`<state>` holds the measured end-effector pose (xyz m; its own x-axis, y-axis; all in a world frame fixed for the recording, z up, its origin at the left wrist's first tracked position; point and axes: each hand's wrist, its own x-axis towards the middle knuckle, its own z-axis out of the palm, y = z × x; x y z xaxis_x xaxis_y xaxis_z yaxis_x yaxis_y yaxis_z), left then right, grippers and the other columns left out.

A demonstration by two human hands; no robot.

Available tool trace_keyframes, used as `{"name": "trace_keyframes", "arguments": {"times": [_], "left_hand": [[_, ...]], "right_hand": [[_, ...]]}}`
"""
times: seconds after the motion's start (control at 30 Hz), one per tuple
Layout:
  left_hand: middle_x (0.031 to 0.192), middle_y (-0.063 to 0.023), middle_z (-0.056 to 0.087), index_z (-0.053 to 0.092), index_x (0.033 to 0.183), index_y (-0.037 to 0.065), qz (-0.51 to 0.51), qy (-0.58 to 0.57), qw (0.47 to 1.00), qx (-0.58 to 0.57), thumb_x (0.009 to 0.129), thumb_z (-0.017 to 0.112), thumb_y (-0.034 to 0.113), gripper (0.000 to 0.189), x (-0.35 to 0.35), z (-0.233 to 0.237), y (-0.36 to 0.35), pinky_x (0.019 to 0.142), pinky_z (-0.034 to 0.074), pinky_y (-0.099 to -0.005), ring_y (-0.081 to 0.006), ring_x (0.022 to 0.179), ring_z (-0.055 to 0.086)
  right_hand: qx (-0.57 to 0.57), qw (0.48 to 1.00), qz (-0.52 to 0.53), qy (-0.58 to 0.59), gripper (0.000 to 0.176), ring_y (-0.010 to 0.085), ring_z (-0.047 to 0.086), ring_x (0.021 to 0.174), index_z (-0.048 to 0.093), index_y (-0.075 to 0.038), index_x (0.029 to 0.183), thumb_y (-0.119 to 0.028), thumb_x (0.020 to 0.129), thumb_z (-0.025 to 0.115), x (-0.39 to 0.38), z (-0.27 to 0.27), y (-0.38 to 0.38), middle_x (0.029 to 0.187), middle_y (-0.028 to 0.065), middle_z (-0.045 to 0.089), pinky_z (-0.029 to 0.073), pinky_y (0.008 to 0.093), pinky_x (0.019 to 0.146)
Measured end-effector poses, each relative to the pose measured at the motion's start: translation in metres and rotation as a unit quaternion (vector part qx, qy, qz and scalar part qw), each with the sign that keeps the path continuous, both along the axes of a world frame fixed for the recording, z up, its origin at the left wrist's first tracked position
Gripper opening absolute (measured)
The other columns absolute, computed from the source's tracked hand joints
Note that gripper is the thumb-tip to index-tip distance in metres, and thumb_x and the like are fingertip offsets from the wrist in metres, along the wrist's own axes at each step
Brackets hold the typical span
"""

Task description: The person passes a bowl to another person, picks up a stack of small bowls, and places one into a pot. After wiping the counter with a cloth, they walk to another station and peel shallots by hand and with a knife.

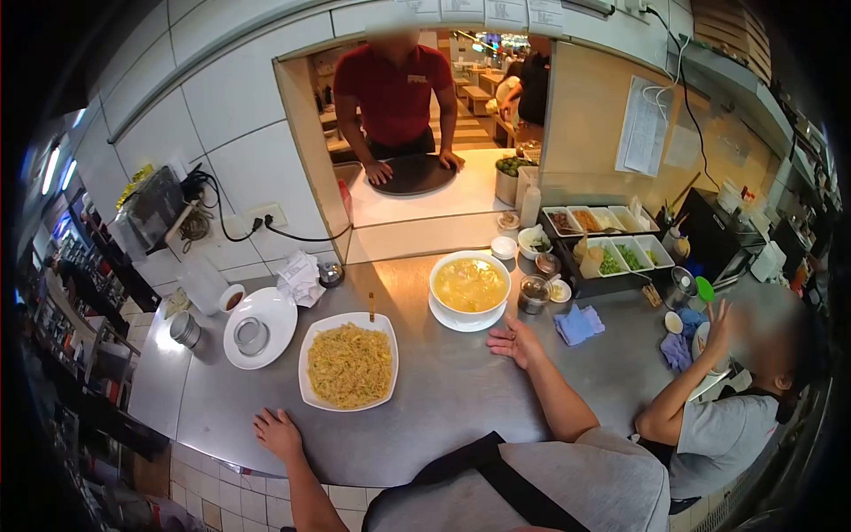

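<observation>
My left hand (pixel 277 433) rests flat near the front edge of the steel counter (pixel 443 417), fingers spread and holding nothing. Up and to its right stands a white square dish (pixel 393 390) heaped with fried rice (pixel 348 365). Beyond, a white bowl (pixel 434 297) of yellow soup (pixel 470 284) sits on a white saucer (pixel 446 319). My right hand (pixel 517 344) is just below the bowl's right side, fingers apart and pointing left, with nothing in it. Its fingertips are close to the saucer's edge.
Left are a white plate (pixel 277 310) with a small round metal dish and a metal cup (pixel 184 329). Right are sauce jars (pixel 534 293), a blue cloth (pixel 580 325) and topping trays (pixel 612 257). Across the pass-through, a person in red holds a dark oval tray (pixel 412 176). Another person works at right.
</observation>
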<state>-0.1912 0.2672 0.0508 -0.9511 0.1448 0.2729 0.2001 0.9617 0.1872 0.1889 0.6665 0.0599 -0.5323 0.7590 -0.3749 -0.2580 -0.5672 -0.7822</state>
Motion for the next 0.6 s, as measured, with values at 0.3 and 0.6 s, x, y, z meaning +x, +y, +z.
{"name": "trace_keyframes", "arguments": {"times": [0.3,0.6], "left_hand": [[0.141,-0.0206,0.035,0.041,0.134,0.005,0.003,0.001,1.0,-0.013,0.094,0.041,0.04,0.054,0.001,-0.002,-0.002,0.106,0.024,-0.0491,-0.0358,0.131,0.03],[0.142,-0.0203,0.033,0.039,0.137,0.006,0.002,-0.012,1.0,-0.02,0.094,0.04,0.041,0.056,0.001,0.0,-0.002,0.107,0.023,-0.0496,-0.0364,0.132,0.028]], "right_hand": [[0.007,0.997,-0.072,0.001,0.053,0.0214,0.06,0.077,0.043,-0.013,0.122,-0.043,0.084,0.063,-0.068,-0.002,0.008,0.091,0.0096,0.054,0.053,0.0327,0.064],[0.005,0.993,-0.119,0.012,0.059,0.027,0.059,0.08,0.043,-0.009,0.12,-0.043,0.078,0.068,-0.127,-0.004,0.051,0.091,0.0136,0.051,0.052,0.0377,0.07]]}}
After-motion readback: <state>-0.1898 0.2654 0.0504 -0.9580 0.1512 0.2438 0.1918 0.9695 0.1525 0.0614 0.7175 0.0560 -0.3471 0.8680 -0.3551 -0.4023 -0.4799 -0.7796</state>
